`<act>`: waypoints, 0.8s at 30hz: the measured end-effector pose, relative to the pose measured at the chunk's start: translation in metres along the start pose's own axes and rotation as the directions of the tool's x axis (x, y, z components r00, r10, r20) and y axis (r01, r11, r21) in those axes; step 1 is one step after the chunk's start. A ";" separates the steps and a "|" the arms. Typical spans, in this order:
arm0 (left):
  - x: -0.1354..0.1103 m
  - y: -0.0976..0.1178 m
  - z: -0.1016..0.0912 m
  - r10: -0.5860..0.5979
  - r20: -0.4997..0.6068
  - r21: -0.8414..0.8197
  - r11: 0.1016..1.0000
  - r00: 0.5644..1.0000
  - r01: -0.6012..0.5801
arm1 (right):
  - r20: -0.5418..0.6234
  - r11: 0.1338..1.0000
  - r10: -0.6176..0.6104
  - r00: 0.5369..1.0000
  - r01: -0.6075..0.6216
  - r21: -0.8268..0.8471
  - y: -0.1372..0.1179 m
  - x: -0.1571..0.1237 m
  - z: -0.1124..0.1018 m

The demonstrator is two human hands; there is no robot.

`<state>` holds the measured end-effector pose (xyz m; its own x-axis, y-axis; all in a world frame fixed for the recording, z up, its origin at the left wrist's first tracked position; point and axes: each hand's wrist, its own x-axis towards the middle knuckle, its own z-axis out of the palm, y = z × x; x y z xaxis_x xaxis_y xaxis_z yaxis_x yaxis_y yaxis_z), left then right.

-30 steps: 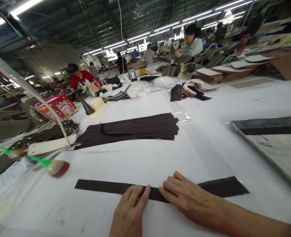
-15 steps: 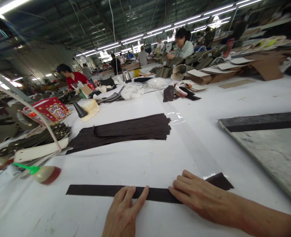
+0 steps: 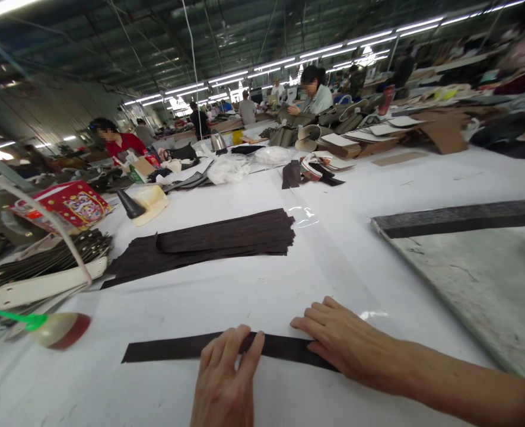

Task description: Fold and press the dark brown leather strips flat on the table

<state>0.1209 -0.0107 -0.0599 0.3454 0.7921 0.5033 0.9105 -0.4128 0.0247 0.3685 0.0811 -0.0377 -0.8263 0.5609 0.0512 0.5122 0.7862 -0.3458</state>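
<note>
A long dark brown strip (image 3: 173, 349) lies flat on the white table (image 3: 244, 296) near the front edge. My left hand (image 3: 225, 382) rests on its middle with fingers stretched flat. My right hand (image 3: 342, 341) lies flat over the strip's right part, fingers together and extended, covering that end. Behind, a stack of similar dark strips (image 3: 209, 244) lies across the table's middle.
A glue bottle with a green nozzle (image 3: 44, 327) lies at the left beside a pale bar (image 3: 44, 286) and dark straps. A grey slab (image 3: 471, 267) with a dark strip on it sits at the right. A red box (image 3: 66, 204), bags and other workers are farther back.
My right hand slid leftward along the strip, so the strip's right end is now hidden under my hand and arm. My left hand stayed on the middle. The view drifted.
</note>
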 end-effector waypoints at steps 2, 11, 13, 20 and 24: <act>0.003 0.006 0.005 -0.009 0.008 -0.007 1.000 1.000 0.009 | 0.036 0.998 0.044 0.998 -0.045 0.048 -0.001 0.001 -0.002; -0.001 -0.031 -0.004 -0.079 -0.017 0.141 0.987 0.997 0.080 | 0.130 0.961 0.166 0.977 -0.190 0.202 -0.002 -0.012 -0.010; 0.007 -0.019 -0.003 0.027 -0.038 0.052 0.998 0.999 -0.025 | 0.104 0.963 0.167 0.981 -0.185 0.197 -0.004 -0.010 -0.006; 0.021 0.032 0.030 0.290 0.066 -0.173 0.946 0.955 -0.276 | 0.052 0.978 0.141 0.989 -0.148 0.147 -0.003 -0.011 0.000; 0.020 0.028 0.029 0.254 0.112 -0.243 0.945 0.961 -0.221 | 0.033 0.993 0.090 0.995 -0.093 0.078 0.002 -0.020 0.001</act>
<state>0.1604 0.0067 -0.0744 0.5884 0.7068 0.3927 0.7286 -0.6741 0.1217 0.3854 0.0714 -0.0408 -0.7839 0.6208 -0.0108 0.5667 0.7081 -0.4213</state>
